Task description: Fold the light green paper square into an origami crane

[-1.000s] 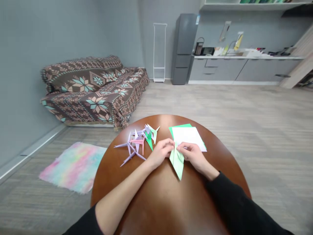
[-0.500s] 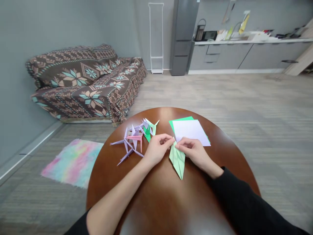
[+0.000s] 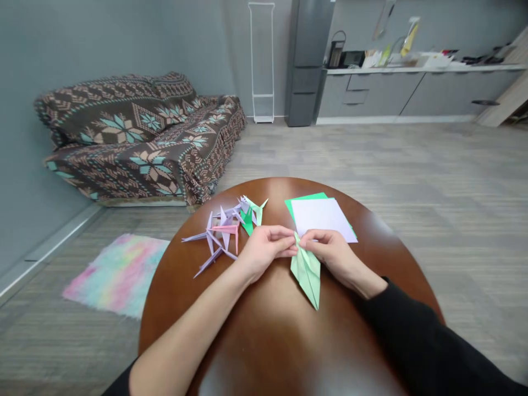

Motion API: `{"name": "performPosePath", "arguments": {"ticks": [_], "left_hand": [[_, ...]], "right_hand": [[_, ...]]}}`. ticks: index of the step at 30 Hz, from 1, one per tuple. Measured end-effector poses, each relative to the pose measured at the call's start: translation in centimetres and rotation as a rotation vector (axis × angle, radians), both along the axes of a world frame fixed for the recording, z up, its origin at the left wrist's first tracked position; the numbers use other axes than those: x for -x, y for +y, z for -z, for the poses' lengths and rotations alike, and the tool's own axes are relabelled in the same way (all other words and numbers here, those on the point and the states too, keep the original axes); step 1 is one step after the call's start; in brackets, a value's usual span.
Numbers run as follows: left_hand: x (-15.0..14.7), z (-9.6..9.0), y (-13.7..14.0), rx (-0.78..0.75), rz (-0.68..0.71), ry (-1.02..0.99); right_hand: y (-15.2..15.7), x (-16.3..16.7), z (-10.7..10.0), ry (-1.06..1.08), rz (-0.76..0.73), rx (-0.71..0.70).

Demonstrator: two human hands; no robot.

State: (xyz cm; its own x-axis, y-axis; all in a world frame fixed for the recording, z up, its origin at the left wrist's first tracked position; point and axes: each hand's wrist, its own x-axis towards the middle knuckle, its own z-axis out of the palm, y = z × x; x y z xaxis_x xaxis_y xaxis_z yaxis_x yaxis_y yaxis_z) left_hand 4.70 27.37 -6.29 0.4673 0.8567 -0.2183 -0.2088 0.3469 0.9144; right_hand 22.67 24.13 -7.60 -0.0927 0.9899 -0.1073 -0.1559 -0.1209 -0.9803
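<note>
A light green folded sheet of origami paper (image 3: 307, 274) hangs between my two hands over the round table, its long point aimed toward me. My left hand (image 3: 269, 247) pinches its upper tip from the left. From the right, the thumb and fingers of my right hand (image 3: 330, 252) grip the same end. Folded paper cranes (image 3: 225, 231) in purple, pink and green lie in a cluster beyond my left hand. Behind my right hand rests a stack of square paper, a pale lilac sheet (image 3: 319, 215) over a green sheet (image 3: 306, 197).
The round brown table (image 3: 256, 341) has a glossy top. A sofa (image 3: 144, 137) with a patterned cover stands at the far left, near a pastel rug (image 3: 117, 272). Against the back wall are a white rack (image 3: 263, 96), a grey fridge (image 3: 307, 66) and a kitchen counter (image 3: 412, 70).
The green paper's lower point has swung a little right and toward me. Both hands still pinch its upper end and have shifted slightly right. The view has shifted slightly.
</note>
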Motion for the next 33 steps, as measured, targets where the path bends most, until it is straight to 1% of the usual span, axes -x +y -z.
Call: {"name": "performPosePath", "arguments": {"ticks": [6, 13, 17, 21, 25, 30, 33], "left_hand": [[-0.1, -0.3, -0.3, -0.076, -0.034, 0.074], [-0.2, -0.3, -0.5, -0.164, -0.046, 0.104], [-0.2, -0.4, -0.6, -0.182, -0.061, 0.137], [-0.2, -0.4, -0.8, -0.2, -0.063, 0.151], [-0.3, -0.5, -1.0, -0.19, -0.063, 0.154], [-0.6, -0.4, -1.1, -0.125, -0.043, 0.104], [-0.7, -0.4, -1.2, -0.101, -0.024, 0.098]], "right_hand": [[-0.2, 0.1, 0.1, -0.044, 0.008, -0.033], [-0.5, 0.0, 0.4, 0.004, -0.076, -0.031], [-0.6, 0.0, 0.4, 0.027, -0.079, -0.023], [-0.6, -0.1, 0.5, -0.001, -0.065, -0.02], [-0.5, -0.2, 0.6, -0.008, -0.064, -0.024], [-0.7, 0.0, 0.0, -0.054, -0.039, -0.029], [-0.9, 0.1, -0.2, -0.151, -0.012, -0.123]]}}
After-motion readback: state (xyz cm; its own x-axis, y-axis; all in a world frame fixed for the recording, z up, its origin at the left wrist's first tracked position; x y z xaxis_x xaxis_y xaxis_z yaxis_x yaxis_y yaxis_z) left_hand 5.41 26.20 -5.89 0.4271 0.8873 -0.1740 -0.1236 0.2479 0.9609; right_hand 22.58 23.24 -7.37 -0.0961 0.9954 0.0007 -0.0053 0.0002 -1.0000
